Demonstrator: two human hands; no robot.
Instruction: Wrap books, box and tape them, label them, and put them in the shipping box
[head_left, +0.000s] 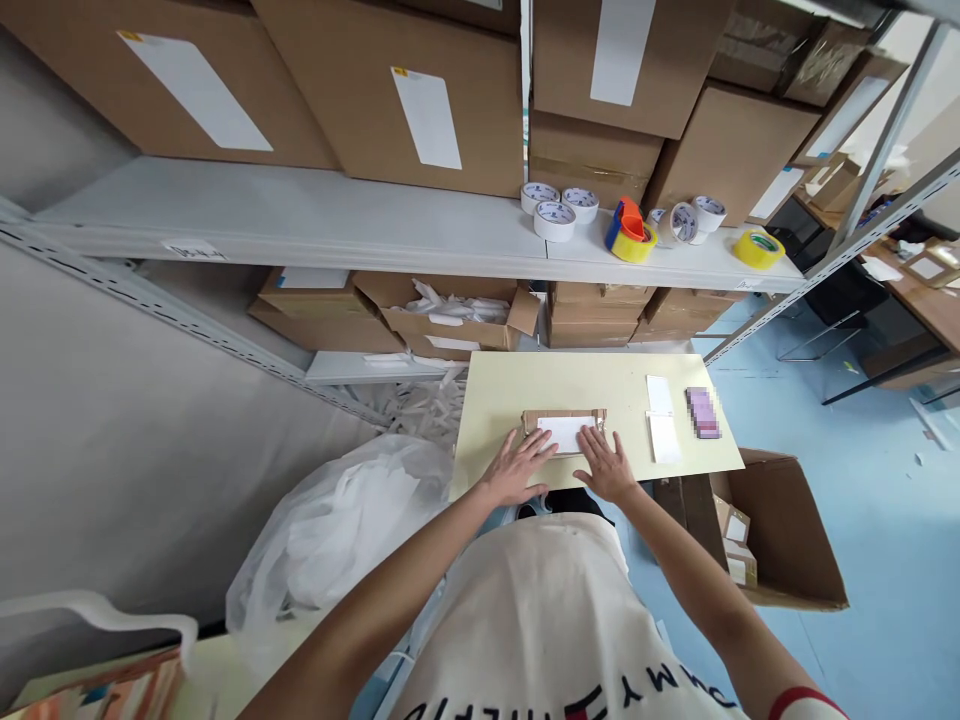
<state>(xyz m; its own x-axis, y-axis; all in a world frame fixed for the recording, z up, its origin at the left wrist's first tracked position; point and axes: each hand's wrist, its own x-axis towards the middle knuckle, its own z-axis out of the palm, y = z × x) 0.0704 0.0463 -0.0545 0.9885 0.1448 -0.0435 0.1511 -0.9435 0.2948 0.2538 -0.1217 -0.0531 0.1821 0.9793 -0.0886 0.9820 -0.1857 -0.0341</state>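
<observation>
A small brown cardboard box (531,416) lies on the pale yellow tabletop (495,385), with a white label (564,430) on its upper face. My left hand (517,466) rests at the label's left side, its fingers stretched out flat. From the right, my right hand (604,466) touches the other end of the label, fingers spread and thumb apart. Neither hand grips the box; both lie over it. To the right are white label sheets (663,437) and a purple pixelated item (703,412).
A large open carton (795,530) with small labelled boxes stands at the right. Tape rolls (555,220) and an orange-and-blue tape dispenser (630,228) sit on the shelf (337,215) ahead. A plastic bag with white filling (345,520) is at the left.
</observation>
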